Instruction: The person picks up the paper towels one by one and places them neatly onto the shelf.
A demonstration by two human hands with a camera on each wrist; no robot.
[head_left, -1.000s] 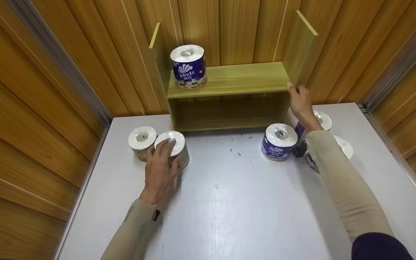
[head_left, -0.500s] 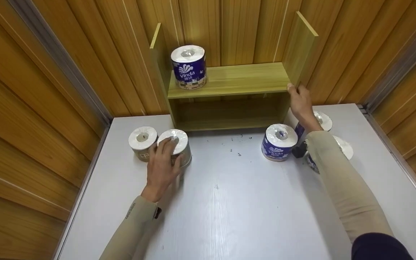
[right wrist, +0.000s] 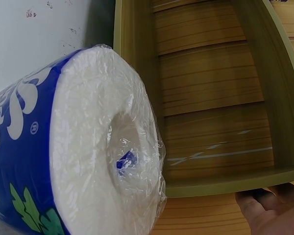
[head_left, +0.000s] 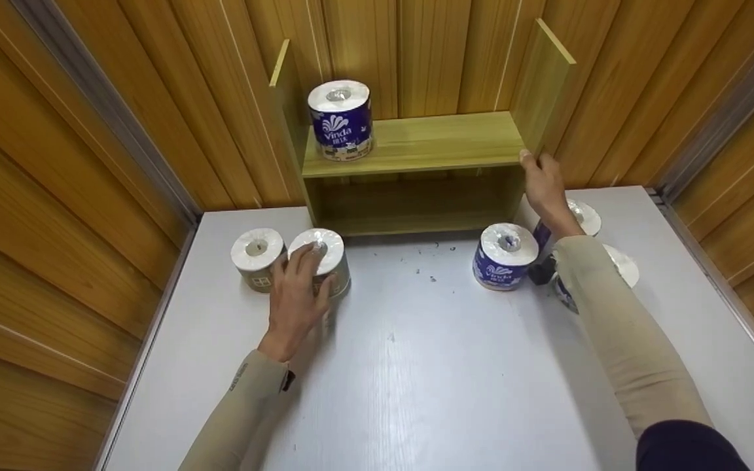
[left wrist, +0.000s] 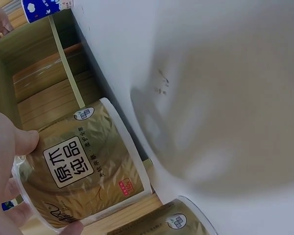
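Nearest lay the bare front of the white table (head_left: 403,386), with two beige sleeves (head_left: 233,418) reaching in over it. Farther in, the left hand (head_left: 295,304) gripped a brown-wrapped paper roll (head_left: 332,265), fingers bent over its top, thumb clamped against its side. The roll stood upright in front of the shelf's left end; whether its base touched the table could not be told. Just beside it, to the left, stood a second brown roll (head_left: 260,268).

Toward the right stood the nearest blue roll (head_left: 501,267), a crumple of blue (right wrist: 126,161) inside its clear-wrapped core. Two more blue-wrapped rolls, one at the right (head_left: 624,265) and one farther back (head_left: 588,219), were partly hidden by the arm.

Beyond stood the wooden shelf (head_left: 442,140), with an upper bay open at the top between two side panels and a shaded lower compartment. In the upper bay, a blue Vinda roll (head_left: 341,127) sat upright by the left panel. The right hand (head_left: 546,186) held the right panel, thumb at the front edge, fingers bent against its outer face. Behind rose the plank wall (head_left: 429,52).
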